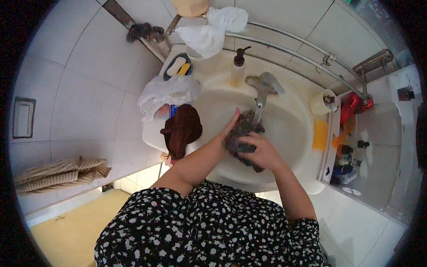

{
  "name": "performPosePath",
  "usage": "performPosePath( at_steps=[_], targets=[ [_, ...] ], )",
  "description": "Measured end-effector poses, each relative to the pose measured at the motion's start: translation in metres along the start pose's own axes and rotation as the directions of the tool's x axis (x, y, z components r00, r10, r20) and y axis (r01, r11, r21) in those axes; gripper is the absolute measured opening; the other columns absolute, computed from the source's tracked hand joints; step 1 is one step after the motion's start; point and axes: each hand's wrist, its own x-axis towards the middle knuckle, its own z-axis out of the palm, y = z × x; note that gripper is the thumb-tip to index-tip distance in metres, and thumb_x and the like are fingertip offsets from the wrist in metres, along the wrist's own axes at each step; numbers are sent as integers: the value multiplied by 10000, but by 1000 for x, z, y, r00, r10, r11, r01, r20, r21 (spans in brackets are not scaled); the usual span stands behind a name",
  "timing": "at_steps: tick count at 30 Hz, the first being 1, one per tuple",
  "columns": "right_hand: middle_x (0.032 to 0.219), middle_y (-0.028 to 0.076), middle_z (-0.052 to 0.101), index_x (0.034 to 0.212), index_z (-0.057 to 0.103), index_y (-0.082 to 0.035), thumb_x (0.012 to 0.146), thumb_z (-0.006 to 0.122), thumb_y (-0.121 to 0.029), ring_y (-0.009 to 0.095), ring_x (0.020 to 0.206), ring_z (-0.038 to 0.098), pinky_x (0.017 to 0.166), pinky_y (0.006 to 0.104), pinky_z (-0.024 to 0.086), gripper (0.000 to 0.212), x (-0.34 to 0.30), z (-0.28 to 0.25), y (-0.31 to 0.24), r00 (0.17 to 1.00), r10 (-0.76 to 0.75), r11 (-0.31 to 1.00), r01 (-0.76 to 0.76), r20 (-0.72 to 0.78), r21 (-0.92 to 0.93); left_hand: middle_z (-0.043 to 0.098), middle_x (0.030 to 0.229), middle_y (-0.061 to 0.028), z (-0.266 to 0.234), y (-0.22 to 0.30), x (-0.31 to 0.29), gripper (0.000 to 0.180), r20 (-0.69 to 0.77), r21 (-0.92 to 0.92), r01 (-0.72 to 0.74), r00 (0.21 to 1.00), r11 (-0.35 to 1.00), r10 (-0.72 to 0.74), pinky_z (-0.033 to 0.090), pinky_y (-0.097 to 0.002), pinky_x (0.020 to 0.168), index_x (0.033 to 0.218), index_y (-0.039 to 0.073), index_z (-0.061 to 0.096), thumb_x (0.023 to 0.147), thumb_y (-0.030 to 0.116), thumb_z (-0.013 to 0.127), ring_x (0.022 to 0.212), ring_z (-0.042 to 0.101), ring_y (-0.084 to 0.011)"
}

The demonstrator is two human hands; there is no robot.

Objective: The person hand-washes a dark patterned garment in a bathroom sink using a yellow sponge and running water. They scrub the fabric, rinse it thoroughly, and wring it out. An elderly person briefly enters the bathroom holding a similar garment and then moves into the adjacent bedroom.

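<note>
Water runs from the chrome tap (265, 89) onto a dark wet cloth (247, 122) over the white washbasin (291, 147). My left hand (230, 127) holds the cloth from its left side; its thumb sticks up and the other fingers are hidden behind the fabric. From the right, my right hand (262, 152) closes over the cloth's near part, fingers bent into it. What kind of garment or cloth it is cannot be made out. A dark brown cloth (183, 127) hangs over the basin's left edge, beside my left forearm.
White fabric (171, 93) lies on the left rim, near a soap dish (190, 66). A pump bottle (238, 69) stands behind the basin. To the right are a cup (323, 102) and a yellow cloth (320, 135). Metal rails (284, 46) run along the back wall.
</note>
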Motion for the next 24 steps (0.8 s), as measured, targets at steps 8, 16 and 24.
performPosePath(
  at_steps=[8,16,24],
  targets=[
    [935,167,614,973,631,-69,787,593,-395,327,924,575,793,399,458,377,11,24,-3,867,246,942,-319,-433,-104,604,978,-83,-21,-32,18,438,-43,-202,-244,970,948,241,486,-360,721,1081,76,555,861,450,502,851,586,-213],
    [1277,198,407,1307,368,-125,748,581,-546,350,1155,418,922,535,330,732,33,-3,110,846,293,713,-504,-447,-487,420,1270,-163,-24,24,-16,537,-121,951,272,768,-148,629,374,-404,949,1210,64,484,792,379,605,1125,445,-328],
    [1444,115,204,1351,341,-258,621,623,-641,357,1330,142,976,682,71,872,38,39,124,934,358,593,-226,1,-773,159,1449,-139,-37,-2,18,622,50,603,287,918,-745,394,204,-642,975,1336,232,366,800,504,527,1331,111,-380]
  ],
)
